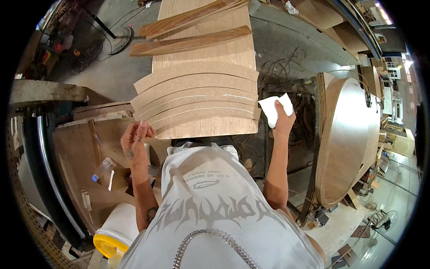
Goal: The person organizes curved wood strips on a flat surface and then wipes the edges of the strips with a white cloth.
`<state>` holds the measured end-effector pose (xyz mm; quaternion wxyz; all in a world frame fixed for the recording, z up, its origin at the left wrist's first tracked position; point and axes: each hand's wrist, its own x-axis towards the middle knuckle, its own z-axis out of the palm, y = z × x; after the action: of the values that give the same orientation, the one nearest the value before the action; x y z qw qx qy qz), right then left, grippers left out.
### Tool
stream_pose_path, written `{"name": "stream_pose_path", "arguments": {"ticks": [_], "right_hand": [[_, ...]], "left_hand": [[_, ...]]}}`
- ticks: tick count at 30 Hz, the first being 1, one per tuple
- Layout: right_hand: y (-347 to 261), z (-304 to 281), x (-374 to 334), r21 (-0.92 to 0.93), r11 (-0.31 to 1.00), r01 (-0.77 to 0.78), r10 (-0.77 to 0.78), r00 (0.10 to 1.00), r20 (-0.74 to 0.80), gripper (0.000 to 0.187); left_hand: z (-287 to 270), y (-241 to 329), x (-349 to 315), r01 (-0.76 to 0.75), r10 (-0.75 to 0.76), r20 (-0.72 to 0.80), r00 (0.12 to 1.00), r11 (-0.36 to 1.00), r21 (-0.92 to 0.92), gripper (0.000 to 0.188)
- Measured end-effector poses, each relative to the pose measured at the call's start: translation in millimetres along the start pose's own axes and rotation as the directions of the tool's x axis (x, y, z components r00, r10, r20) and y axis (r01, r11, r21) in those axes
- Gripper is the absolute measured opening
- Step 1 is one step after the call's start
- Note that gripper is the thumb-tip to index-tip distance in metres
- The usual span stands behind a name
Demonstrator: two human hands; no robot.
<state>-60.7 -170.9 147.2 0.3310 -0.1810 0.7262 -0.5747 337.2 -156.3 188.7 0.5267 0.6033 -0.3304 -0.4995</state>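
Several curved brown fibreboard strips [192, 83] lie fanned side by side across a light wood-grain board [210, 130] in front of me. Thin white lines, like beads of glue, run along the nearer strips. At the left ends of these strips is my left hand [138, 138], its fingers curled in and the thumb raised; whether anything is pinched there is hidden. Off the board's right edge, my right hand [283, 117] grips a crumpled-looking white object [269, 109], which could be a soft bottle or a cloth.
Two darker curved wood pieces [192, 40] rest farther along the board. To the right stand large oval panels [347, 139] on edge. On my left are a black-and-chrome column [42, 134], a clear bottle [105, 169] and a white bucket [121, 222]. Cables [286, 62] trail over the floor.
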Motion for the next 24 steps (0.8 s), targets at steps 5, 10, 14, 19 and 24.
{"name": "stream_pose_path", "arguments": {"ticks": [5, 10, 14, 19, 24], "right_hand": [[-17, -26, 1, 0.742, 0.642, -0.193, -0.117, 0.932, 0.344, 0.044], [-47, 3, -10, 0.674, 0.521, -0.524, -0.187, 0.701, 0.688, 0.049], [-34, 43, -7, 0.467, 0.662, -0.587, 0.157, 0.717, 0.679, 0.044], [-25, 107, -33, -0.039, 0.971, -0.236, 0.214, 0.787, 0.578, 0.038], [1, 125, -34, -0.06, 0.988, -0.142, 0.149, 0.783, 0.603, 0.037]], "left_hand": [[-9, -5, 1, -0.029, 0.028, -0.017, 0.999, 0.998, -0.058, 0.031], [-13, -4, -1, -0.028, 0.026, -0.067, 0.997, 0.999, -0.035, 0.032], [-17, -1, -2, -0.044, 0.038, -0.078, 0.996, 0.996, -0.078, 0.03], [-31, -1, -14, -0.071, 0.06, -0.16, 0.985, 0.995, -0.064, 0.026], [-42, -14, -24, -0.084, 0.049, -0.231, 0.972, 0.986, -0.142, 0.024]]}}
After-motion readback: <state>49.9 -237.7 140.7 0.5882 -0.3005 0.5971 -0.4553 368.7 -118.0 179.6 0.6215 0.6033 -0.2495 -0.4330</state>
